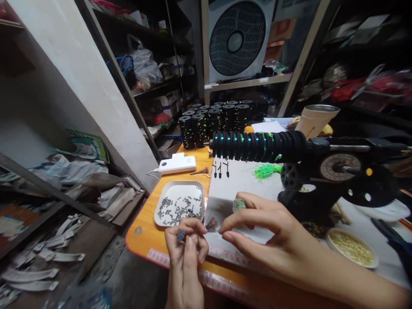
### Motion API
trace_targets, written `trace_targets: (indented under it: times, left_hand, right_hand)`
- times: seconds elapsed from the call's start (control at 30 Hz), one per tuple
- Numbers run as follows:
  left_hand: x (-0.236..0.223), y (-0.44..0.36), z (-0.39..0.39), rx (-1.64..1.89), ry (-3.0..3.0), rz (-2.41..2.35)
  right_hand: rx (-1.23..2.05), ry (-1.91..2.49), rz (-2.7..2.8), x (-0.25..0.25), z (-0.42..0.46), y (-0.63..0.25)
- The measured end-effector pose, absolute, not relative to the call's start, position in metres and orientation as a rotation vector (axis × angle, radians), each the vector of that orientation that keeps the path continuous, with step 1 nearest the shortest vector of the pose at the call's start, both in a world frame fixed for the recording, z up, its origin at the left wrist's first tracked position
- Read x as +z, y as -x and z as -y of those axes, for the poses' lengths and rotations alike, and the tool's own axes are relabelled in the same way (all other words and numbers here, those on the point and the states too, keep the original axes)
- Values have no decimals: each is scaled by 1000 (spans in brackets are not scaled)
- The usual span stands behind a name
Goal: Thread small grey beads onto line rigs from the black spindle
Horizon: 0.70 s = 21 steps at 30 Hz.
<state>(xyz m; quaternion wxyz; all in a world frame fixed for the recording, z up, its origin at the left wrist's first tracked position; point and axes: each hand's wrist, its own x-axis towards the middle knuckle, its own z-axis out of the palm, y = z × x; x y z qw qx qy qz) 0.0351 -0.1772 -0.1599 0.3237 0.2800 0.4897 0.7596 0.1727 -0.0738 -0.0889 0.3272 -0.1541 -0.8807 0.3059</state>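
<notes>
My left hand (188, 259) is raised at the table's front edge, its fingers curled and the thumb pressed against them. A dark, rough lump (180, 235) shows at its index finger; I cannot tell how it is attached. To its right, my right hand (268, 225) has thumb and index tip drawn together in a pinch. Whatever either pinch holds is too small to make out. A greenish rough block (238, 205) sits at the right hand's fingers. Between the hands, a small dark wispy tuft with an orange spot (211, 223) appears over the white sheet (238, 184).
A white tray (201, 189) of small dark pieces stands behind my left hand. A black ridged roll (257, 146) on a machine spans the back right. Green strands (267, 171), several black spools (214, 118), a power bank (177, 164) and a bowl of gold bits (373, 257) surround the sheet.
</notes>
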Motion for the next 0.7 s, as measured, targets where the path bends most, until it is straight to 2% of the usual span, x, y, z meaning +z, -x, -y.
trace_targets:
  times: [0.27, 0.47, 0.7]
  left_hand:
    - [-152, -51, 178, 1824, -566, -1084]
    - [-153, -56, 181, 1722, -535, -1119]
    - [-154, -59, 183, 1777, -515, -1364]
  right_hand:
    - [1005, 420, 2186, -91, 78, -168]
    - [1186, 467, 2152, -93, 78, -168]
    - [1014, 442, 2207, -95, 82, -168]
